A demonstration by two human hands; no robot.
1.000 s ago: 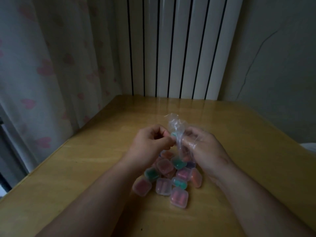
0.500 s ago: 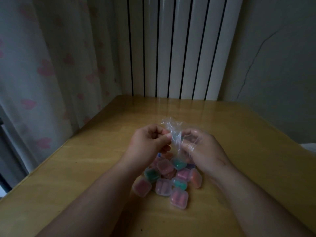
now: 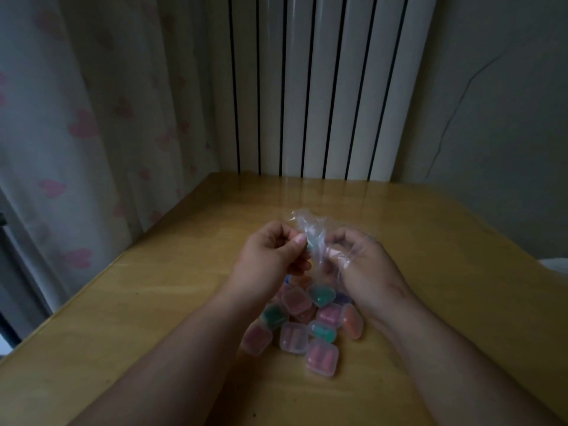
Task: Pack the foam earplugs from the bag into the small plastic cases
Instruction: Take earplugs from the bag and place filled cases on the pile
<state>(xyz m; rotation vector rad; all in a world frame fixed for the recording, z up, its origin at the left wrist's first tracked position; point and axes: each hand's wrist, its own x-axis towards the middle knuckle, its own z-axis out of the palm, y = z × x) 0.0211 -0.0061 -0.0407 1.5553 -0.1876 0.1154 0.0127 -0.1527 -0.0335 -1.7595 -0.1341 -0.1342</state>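
Note:
A crumpled clear plastic bag (image 3: 312, 233) hangs between my two hands above the wooden table (image 3: 153, 302). My left hand (image 3: 270, 259) pinches the bag's left side with thumb and fingers. On the other side my right hand (image 3: 365, 262) grips it, with film draped over the fingers. Something teal shows faintly through the bag near my left thumb. Below the hands lies a heap of small clear plastic cases (image 3: 302, 324) holding pink, teal and orange earplugs; their lids look shut. One pink case (image 3: 321, 357) lies nearest me.
The table sits in a corner. A white radiator (image 3: 322, 87) stands behind its far edge, a curtain with pink hearts (image 3: 76, 133) hangs along its left side, and a grey wall (image 3: 491, 118) is at the right. Something white (image 3: 553, 265) peeks over the right edge.
The bag's top has sunk lower and spread out between the hands. Both hands have shifted slightly while keeping hold of it. The cases have not moved.

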